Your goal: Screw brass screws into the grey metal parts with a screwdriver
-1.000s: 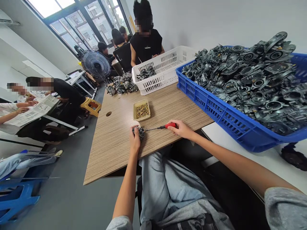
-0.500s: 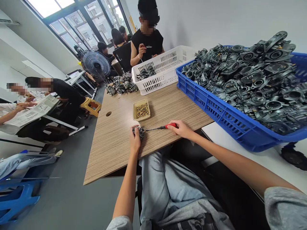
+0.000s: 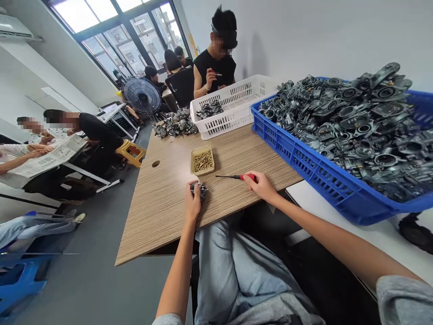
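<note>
Near the table's front edge, my left hand (image 3: 192, 202) is closed around a small grey metal casting (image 3: 203, 190), which looks like a carburetor body. My right hand (image 3: 260, 185) grips a screwdriver (image 3: 241, 177) by its red and black handle. The dark shaft points left, and its tip is apart from the casting, a little above and to the right of it. Just beyond my left hand stands a cream tray (image 3: 202, 172) holding many small brass parts (image 3: 204, 161), too small to tell exactly.
A blue crate (image 3: 297, 158) heaped with metal castings (image 3: 352, 113) stands at the right. Behind the tray are a white basket (image 3: 219, 128) with some castings and a loose pile of castings (image 3: 176, 123). Across the table sits a person (image 3: 216, 67); a fan (image 3: 141, 95) stands behind.
The screwdriver's tip, which was at the casting, has drawn back to the right and away from it. My left hand still holds the casting. The whole view has shifted slightly.
</note>
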Available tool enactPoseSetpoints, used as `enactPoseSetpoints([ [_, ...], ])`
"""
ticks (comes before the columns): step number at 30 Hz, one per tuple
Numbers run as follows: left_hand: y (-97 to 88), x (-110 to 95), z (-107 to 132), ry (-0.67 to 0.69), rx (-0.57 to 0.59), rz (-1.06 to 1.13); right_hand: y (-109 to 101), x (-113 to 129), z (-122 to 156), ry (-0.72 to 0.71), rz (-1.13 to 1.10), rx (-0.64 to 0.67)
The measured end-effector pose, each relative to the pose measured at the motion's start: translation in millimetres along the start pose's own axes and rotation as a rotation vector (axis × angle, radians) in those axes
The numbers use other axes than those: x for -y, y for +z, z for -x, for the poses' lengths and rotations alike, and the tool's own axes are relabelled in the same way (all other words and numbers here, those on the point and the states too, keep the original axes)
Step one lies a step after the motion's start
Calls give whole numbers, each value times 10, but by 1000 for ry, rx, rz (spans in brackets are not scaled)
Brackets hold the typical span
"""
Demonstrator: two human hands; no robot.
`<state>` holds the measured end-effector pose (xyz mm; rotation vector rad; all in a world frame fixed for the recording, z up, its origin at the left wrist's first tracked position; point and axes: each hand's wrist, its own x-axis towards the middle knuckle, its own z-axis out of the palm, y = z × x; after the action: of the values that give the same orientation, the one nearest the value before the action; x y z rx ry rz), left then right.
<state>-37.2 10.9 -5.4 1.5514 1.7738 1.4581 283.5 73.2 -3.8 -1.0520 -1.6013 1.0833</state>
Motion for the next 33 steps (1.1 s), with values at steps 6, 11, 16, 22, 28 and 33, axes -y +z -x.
enactPoseSetpoints([
  [6, 45, -5, 8, 68, 17, -17, -20, -91, 13, -73, 294, -74],
  [11, 65, 40, -2, 68, 45, 27, 40, -181, -7, -122, 488, -103],
  [16, 82, 77, -4, 72, 5, 97, 106, -232, 0, -237, 704, -102],
  [22, 92, 130, -31, 45, -139, 231, 433, -19, 125, -276, 814, -230],
  [28, 46, 181, -53, 11, -298, 218, 1337, 573, 0, -423, 791, 68],
  [33, 26, 199, -52, -11, -411, 189, 1922, 865, -338, -433, 897, 292],
])
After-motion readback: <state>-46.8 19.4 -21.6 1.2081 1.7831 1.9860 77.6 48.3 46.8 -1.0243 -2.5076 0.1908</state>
